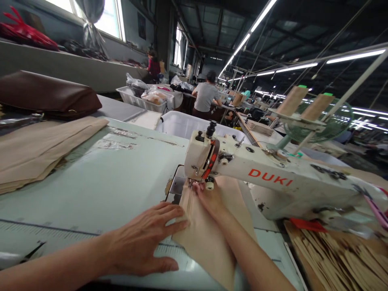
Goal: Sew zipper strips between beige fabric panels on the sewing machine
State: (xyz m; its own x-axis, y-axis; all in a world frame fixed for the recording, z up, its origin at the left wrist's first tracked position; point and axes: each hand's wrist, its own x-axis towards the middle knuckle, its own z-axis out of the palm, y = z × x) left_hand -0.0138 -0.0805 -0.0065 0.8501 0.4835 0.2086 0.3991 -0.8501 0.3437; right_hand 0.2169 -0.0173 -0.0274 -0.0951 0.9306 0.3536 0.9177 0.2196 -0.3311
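Observation:
A long beige fabric piece lies on the sewing machine bed, its upper end under the presser foot. A raised folded strip runs along its left side. My left hand is open, palm down, fingertips on the fabric's left edge and thumb spread apart over the table. Close to the needle, my right hand is closed on the fabric, its fingertips just right of the presser foot; some of its fingers are hidden. The white sewing machine stands over the work, its arm reaching in from the right.
Stacked beige panels and a brown leather piece lie at left. Cut strips fill a board at lower right. A white bin stands behind the machine, near thread cones. A co-worker sits beyond.

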